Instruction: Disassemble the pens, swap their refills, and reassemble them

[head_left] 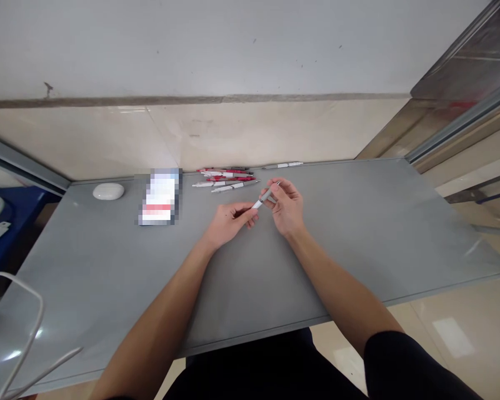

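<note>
A white and grey pen (265, 196) is held slantwise between my two hands, above the grey tabletop (250, 278). My left hand (232, 221) pinches its white lower end between thumb and fingers. At the grey upper end, the thumb and fingers of my right hand (286, 205) close around the barrel, with the tip poking out. Just beyond my hands lies a loose pile of red, white and dark pens (227, 179). A separate grey and white pen (282, 165) rests by the back edge, to the right of the pile.
On the left of the table are a blurred-out phone (160, 195) and a white rounded case (109, 191). A white cable (37, 300) curls over the near left corner. Behind the table rises a tiled wall (266, 130).
</note>
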Action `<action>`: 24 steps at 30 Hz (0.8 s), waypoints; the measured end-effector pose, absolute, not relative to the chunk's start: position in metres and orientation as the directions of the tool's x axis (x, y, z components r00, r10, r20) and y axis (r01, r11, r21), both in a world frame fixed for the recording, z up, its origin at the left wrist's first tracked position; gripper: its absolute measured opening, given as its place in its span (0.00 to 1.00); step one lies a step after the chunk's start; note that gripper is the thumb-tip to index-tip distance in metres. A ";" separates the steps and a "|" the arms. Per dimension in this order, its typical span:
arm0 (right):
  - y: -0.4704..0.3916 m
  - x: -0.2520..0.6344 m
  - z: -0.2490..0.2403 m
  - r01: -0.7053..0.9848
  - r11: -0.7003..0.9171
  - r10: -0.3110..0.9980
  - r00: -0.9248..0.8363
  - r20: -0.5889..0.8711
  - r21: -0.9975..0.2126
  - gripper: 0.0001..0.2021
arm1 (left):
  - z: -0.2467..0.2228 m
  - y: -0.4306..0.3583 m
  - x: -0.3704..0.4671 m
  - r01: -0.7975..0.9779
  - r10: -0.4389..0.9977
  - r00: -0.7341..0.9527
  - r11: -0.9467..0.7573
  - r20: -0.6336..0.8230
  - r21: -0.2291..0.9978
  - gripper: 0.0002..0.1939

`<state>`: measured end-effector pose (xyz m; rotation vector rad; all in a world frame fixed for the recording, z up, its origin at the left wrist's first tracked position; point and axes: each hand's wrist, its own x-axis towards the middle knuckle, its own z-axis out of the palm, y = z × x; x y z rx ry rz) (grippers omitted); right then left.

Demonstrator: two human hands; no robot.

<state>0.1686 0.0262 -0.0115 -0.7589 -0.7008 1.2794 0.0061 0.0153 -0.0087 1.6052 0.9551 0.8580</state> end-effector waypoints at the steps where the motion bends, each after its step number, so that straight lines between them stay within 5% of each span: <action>1: 0.026 0.169 -0.011 -0.565 0.114 0.989 0.143 0.039 -0.817 0.09 | -0.008 0.016 0.005 0.151 0.890 0.452 -0.134 0.052 0.979 0.17; 15: 0.025 0.177 -0.015 -0.623 0.048 0.998 -0.007 0.067 -0.781 0.07 | -0.002 0.015 0.002 0.093 0.792 0.609 -0.019 -0.042 0.995 0.19; 24: 0.024 0.177 -0.013 -0.589 0.074 0.997 0.056 0.051 -0.805 0.07 | -0.008 0.015 0.004 0.226 0.903 0.428 -0.158 0.047 0.961 0.16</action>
